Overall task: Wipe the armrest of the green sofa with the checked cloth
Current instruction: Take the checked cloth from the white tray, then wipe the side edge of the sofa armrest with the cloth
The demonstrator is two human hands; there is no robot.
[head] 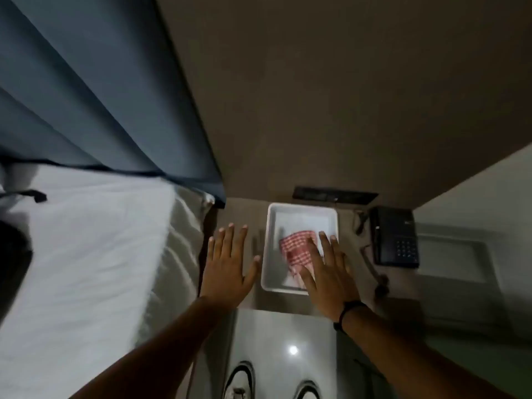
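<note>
Hands over the tray on the bedside table
Right hand (326, 272) lies flat, fingers spread, on the checked cloth (298, 249) in the white tray (269, 254); left hand (229, 266) is open, gripping nothing

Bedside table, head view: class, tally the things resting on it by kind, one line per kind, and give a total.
White tray: 1
Red checked cloth (in the tray): 1
Black telephone: 1
Total: 3
A few small dark items beside the telephone are too blurred to name.

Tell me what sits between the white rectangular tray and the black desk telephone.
In the head view, only bare brown tabletop and the telephone's thin dark cord separate tray from telephone.
</note>
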